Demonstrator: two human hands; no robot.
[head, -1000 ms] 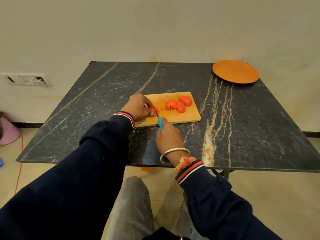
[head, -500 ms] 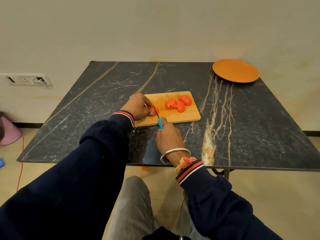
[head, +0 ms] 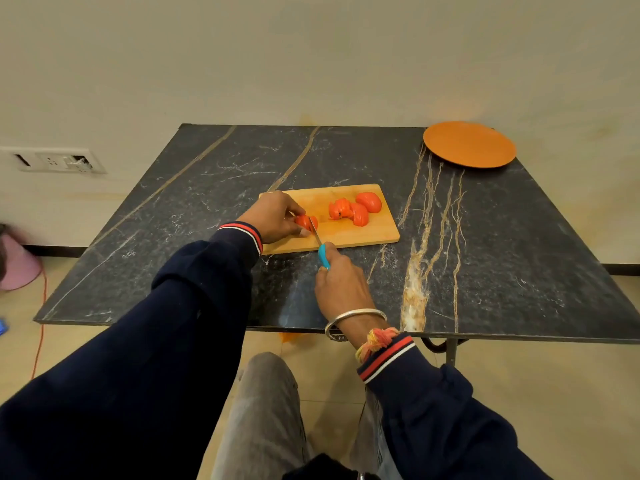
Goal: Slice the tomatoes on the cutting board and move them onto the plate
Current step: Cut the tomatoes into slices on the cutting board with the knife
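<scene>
**Near, 6 o'clock.** Grey trousers (head: 266, 410); dark sleeves with red-and-white cuffs enter from 7 and 5 o'clock.

**Right grip** (head: 341, 289). Clenched round the blue handle of a knife (head: 319, 243), with a metal bangle (head: 356, 315) and a thread band on the wrist. It hangs over the near half of the desk, just short of the board's near edge.

**Knife.** The blade points toward 11 o'clock and is set against the held tomato.

**Left grip** (head: 273, 216). Fingers curl over and pinch a tomato piece (head: 304, 221) at the board's 8 o'clock corner. The fingertips are just beside the blade.

**Cutting board** (head: 346, 233). Wooden, lying at mid-desk with its long side across.

**Cut tomato pieces** (head: 355, 209). A small cluster toward the board's 2 o'clock, touching one another and apart from the knife.

**Plate** (head: 469, 143). Orange, at the desk's 1 o'clock corner and well apart from the board. No tomato on it.

**Step in hand (judged).** Slicing; the transfer to the plate has not begun.

**Next move (judged).**
- Press the blade down through the held piece, keeping the left fingertips tucked clear of the edge.
- Once cutting ends, carry the slices toward 1 o'clock. They are wet and likely to slip, so a gathered hold or the flat of the blade would serve.

**Surface.** The desk (head: 502, 254) has a dark marble-look top with tan veins. A metal leg shows under the near edge at 4 o'clock.

**Room.**
- Cream wall behind the desk.
- Socket panel (head: 59, 160) at 9 o'clock.
- Pink object (head: 17, 261) on the floor at 8 o'clock.
- Orange cable (head: 41, 323) trailing beside the pink object.
- Beige floor tiles.
</scene>
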